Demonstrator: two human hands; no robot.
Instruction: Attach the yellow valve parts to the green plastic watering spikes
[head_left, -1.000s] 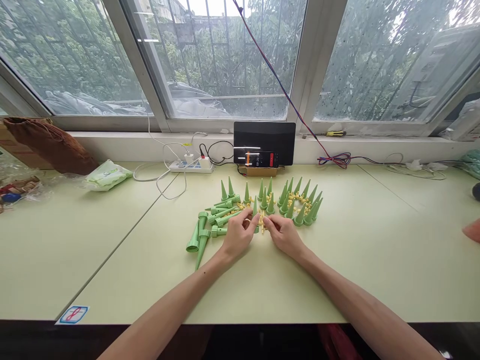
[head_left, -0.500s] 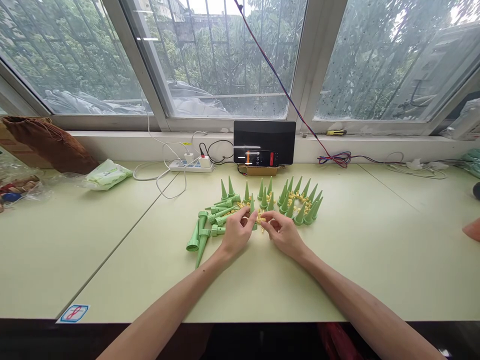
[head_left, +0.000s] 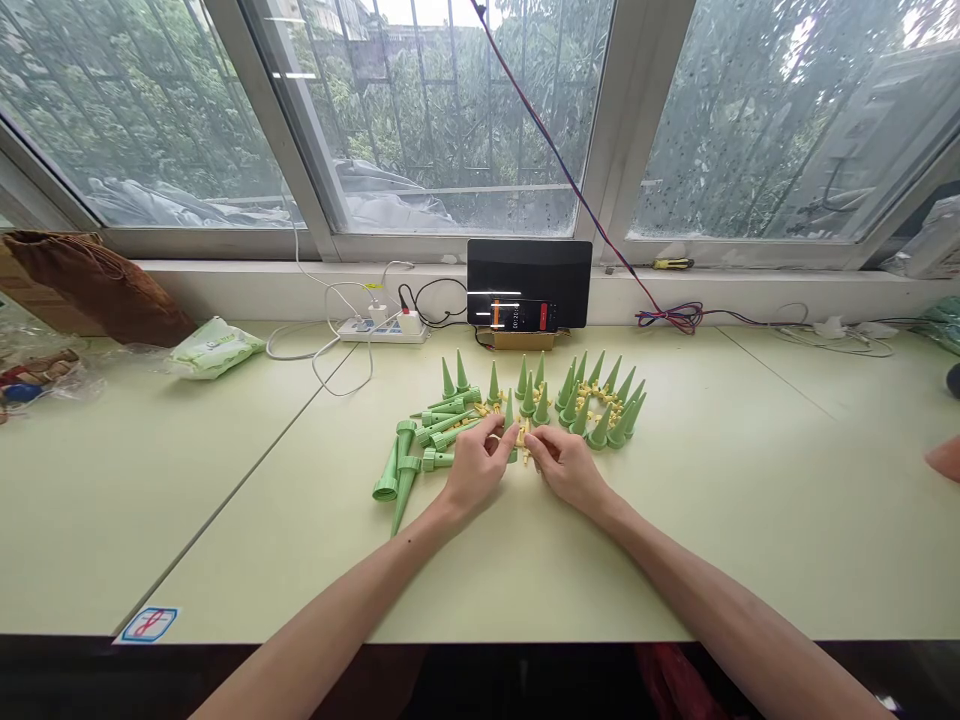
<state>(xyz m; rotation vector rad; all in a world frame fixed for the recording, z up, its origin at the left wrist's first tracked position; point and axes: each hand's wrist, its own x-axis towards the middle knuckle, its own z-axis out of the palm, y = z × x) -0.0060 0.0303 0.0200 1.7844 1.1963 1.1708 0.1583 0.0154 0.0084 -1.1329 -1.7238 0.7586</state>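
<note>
My left hand (head_left: pixel 482 462) is closed round a green plastic watering spike (head_left: pixel 509 408), its tip pointing up past the fingers. Close beside it, my right hand (head_left: pixel 568 463) pinches at a small yellow plastic piece (head_left: pixel 524 436); the fingertips partly cover it. Several green spikes lie on their sides in a pile (head_left: pixel 442 432) left of my left hand. Behind my hands, more spikes (head_left: pixel 528 400) stand tip up. To the right, a ring of upright spikes (head_left: pixel 619 432) surrounds a heap of small yellow pieces (head_left: pixel 596 394).
A phone (head_left: pixel 523 317) leans on a dark screen (head_left: pixel 529 275) behind the spikes. Back left are a power strip (head_left: pixel 384 330) with cables and a wipes packet (head_left: pixel 217 349). A bundled wire (head_left: pixel 679 318) lies back right. Part of another person's hand (head_left: pixel 943 458) shows at the right edge.
My right thumb and fingers have come together at the yellow piece. The spike in my left hand has shifted slightly to the right.
</note>
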